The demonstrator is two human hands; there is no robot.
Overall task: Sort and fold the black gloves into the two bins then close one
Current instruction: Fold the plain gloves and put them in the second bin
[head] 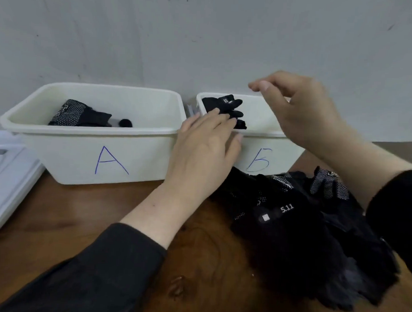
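From the head camera, two white plastic bins stand side by side against a pale grey wall on a brown wooden table [86, 212]: the larger bin marked A in blue pen [102, 150] on the left and the smaller bin marked with a blue B-like letter [268, 144] to its right, the two nearly touching. Bin A holds one folded black glove with a dotted grip pattern [78, 114] and a small dark item beside it, too blurred to name. In the second bin lies a folded plain black glove with a small white logo [225, 107], close to the left wall. The left hand [205, 146] reaches over that bin's near rim, fingers straight and flat, the tips touching or just short of the glove; it grips nothing. The right hand [302, 112] hovers above the same bin, fingers loosely bent, and appears empty, though its palm side is hidden. Sorting looks early: two gloves are binned, while a sizeable heap of unsorted black gloves [303, 229], one printed 5.11, lies on the table right of centre, touching the second bin's front. Neither bin is closed; white flat lids [5, 181] rest at the far left, beside bin A. Open table lies in front of bin A, good room for folding; the heap crowds the right side.
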